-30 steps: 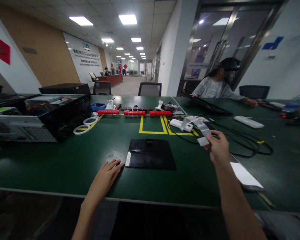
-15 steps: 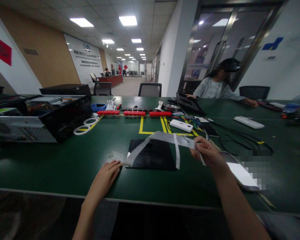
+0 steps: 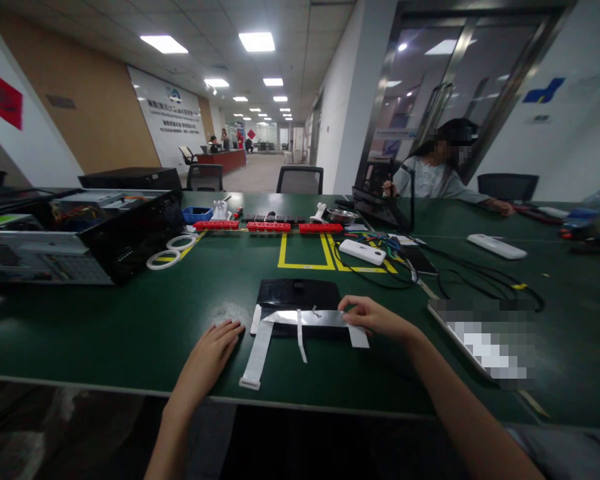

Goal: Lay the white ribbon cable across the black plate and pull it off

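A pale flat ribbon cable (image 3: 307,319) lies across a flat black panel (image 3: 300,293). Its left part bends toward me and ends in a small connector (image 3: 250,384); a narrow white strip (image 3: 301,340) hangs from its middle. With thumb and fingertips closed, my right hand (image 3: 373,316) pinches the cable near its right bend, at the panel's right edge. My left hand (image 3: 219,343) rests palm down on the green table, fingers stretched out, beside the panel's left edge and holding nothing.
An opened computer case (image 3: 105,240) stands at the left, with white rings (image 3: 173,252) beside it. Beyond the panel are red strips (image 3: 269,227), a white device (image 3: 363,252) and tangled cables (image 3: 460,263). A tablet-like device (image 3: 480,340) lies right. Across the table sits a person (image 3: 430,177).
My right hand has moved left and toward me, bringing the ribbon cable down over the panel. The cable's left end now lies nearer me. My left hand has stayed put.
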Available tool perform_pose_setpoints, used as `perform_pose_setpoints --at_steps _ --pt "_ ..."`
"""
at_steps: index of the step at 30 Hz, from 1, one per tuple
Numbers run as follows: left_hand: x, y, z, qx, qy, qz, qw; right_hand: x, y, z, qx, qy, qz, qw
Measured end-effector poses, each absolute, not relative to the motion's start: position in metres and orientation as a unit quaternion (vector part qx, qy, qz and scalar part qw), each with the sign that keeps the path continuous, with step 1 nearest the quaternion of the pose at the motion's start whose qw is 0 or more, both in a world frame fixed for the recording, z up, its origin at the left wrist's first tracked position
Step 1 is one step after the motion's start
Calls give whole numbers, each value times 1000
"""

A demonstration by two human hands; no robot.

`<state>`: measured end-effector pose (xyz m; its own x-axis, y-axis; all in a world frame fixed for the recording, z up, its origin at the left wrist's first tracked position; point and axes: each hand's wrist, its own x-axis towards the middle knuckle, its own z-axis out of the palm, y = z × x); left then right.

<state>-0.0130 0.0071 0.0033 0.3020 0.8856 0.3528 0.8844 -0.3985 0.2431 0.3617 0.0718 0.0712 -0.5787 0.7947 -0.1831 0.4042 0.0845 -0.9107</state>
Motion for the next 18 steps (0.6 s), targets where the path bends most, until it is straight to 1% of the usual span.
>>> perform_pose_setpoints --at_steps 6,11,18 --pt "-16 9 1 799 551 241 16 352 72 68 -441 -717 511 174" --pt "1 5 10 796 542 270 1 349 73 66 -461 -724 486 166" --pt "68 0 31 874 440 208 2 348 74 63 -477 -726 468 162"
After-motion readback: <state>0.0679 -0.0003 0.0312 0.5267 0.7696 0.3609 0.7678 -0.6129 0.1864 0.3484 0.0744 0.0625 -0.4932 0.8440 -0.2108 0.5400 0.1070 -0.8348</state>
